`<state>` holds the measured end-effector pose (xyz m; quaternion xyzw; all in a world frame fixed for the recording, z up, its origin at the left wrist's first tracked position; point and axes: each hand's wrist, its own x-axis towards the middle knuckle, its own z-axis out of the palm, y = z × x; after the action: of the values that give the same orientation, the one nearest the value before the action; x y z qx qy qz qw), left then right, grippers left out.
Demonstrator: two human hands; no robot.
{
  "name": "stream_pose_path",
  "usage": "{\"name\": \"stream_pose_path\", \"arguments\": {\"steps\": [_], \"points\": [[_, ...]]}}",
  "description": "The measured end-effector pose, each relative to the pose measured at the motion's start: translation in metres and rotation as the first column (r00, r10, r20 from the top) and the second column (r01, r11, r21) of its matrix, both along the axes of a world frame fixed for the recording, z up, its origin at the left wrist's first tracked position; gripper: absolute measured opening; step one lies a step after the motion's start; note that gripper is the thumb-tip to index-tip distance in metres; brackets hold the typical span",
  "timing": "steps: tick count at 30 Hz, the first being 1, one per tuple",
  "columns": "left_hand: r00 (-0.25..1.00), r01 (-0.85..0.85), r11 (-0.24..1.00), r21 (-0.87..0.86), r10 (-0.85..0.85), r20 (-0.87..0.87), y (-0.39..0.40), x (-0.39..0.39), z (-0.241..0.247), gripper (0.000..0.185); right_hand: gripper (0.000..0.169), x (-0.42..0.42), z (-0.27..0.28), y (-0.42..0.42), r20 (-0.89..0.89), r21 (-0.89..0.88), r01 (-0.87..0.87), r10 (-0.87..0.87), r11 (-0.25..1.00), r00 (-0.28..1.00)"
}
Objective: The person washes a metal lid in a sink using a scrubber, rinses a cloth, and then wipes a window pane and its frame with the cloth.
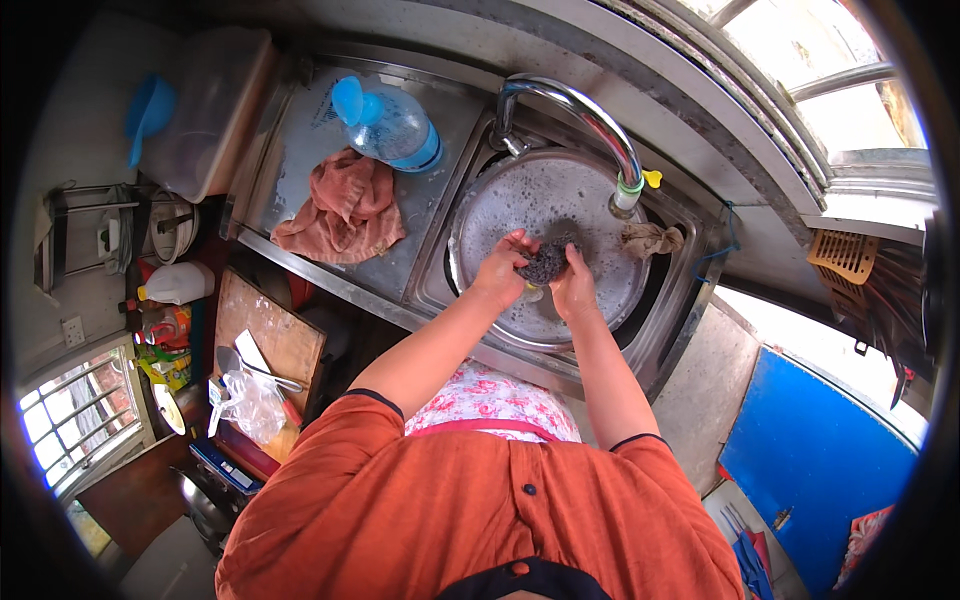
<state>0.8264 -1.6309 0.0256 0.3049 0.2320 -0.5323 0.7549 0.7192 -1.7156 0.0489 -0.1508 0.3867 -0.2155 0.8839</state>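
Between both my hands is a dark grey scouring pad, held above a wide round metal basin of sudsy water. My left hand grips the pad's left side with bent fingers; my right hand holds its right side, thumb on top. The basin stands in a stainless steel sink. A chrome gooseneck faucet arches over the basin, with no stream of water visible from it. A brownish crumpled cloth or mesh lies at the basin's right rim.
On the drainboard left of the sink are a reddish cloth and a clear bottle with a blue label. Farther left, a wooden board, a knife and a plastic bag lie lower down. Slotted utensils hang at right.
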Motion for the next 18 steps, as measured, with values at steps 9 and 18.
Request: {"name": "stream_pose_path", "arguments": {"steps": [9,18], "points": [[0.964,0.221,0.973,0.07,-0.228,0.137,0.015,0.013,0.06,0.051,0.082,0.01,0.069,0.017,-0.57,-0.776,-0.501,-0.087,0.382,0.817],[-0.11,-0.001,0.928,0.374,-0.371,0.922,0.073,0.071,0.156,0.039,0.071,0.018,0.088,0.013,-0.716,-0.389,-0.635,0.214,0.667,0.664]]}}
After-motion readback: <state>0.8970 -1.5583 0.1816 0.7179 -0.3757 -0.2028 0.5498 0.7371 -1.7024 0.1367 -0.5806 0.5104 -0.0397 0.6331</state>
